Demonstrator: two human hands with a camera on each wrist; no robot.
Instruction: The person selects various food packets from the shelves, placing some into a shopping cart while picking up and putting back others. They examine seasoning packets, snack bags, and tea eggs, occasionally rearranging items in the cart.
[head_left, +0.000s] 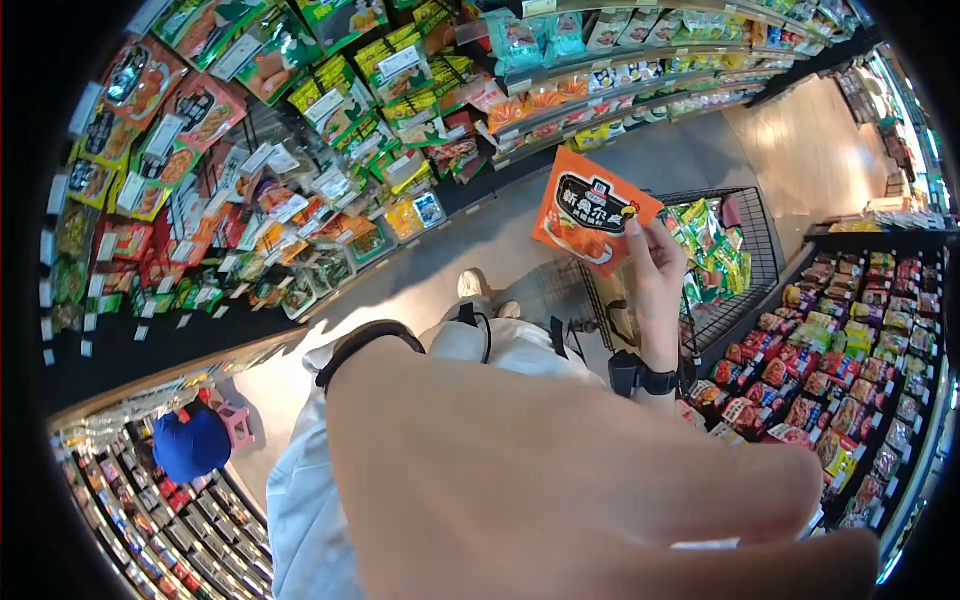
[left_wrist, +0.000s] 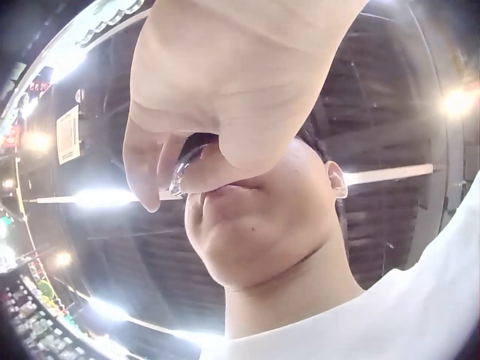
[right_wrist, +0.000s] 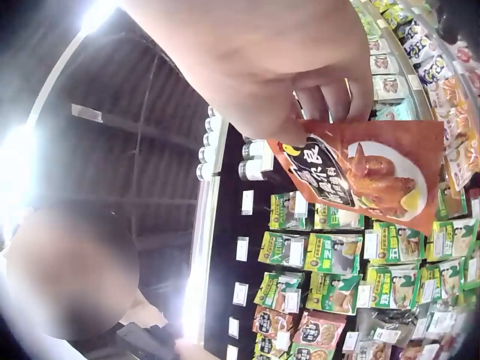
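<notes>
My right hand (head_left: 660,265) pinches an orange seasoning packet (head_left: 590,215) by one edge, thumb across its front. The packet has a black label with white Chinese characters; in the right wrist view its picture of roasted chicken wings (right_wrist: 382,180) shows. My left hand (head_left: 560,470) is raised close to the head camera, large and blurred, with fingers pointing right. In the left wrist view that same hand (left_wrist: 232,82) is at the face, its fingers by the clear rim of the glasses (left_wrist: 180,176); part of the fingertips is hidden there.
A black wire shopping cart (head_left: 765,245) holding green and yellow packets (head_left: 712,255) stands beyond my right hand. Shelves of hanging packets (head_left: 400,75) run along the left. A display of red packages (head_left: 800,360) is at right. A person in blue (head_left: 190,445) is by a pink stool (head_left: 238,425).
</notes>
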